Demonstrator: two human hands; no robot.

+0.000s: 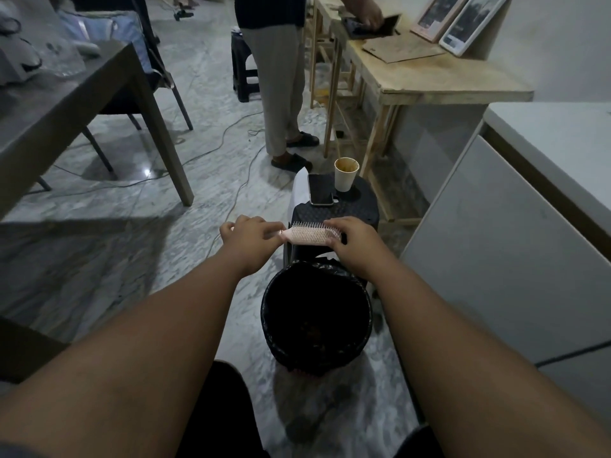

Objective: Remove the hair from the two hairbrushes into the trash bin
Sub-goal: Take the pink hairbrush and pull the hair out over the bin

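We hold a pink hairbrush (310, 233) level above the far rim of the black-lined trash bin (316, 317), our left hand (252, 239) closed around its handle and our right hand (355, 241) curled over its bristled head.

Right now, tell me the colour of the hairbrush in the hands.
Pale pink hairbrush, seen in the head view, held over the trash bin.

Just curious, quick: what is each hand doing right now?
Left hand: closed on the pink hairbrush handle.
Right hand: fingers on the brush's far end; a firm grip cannot be told.
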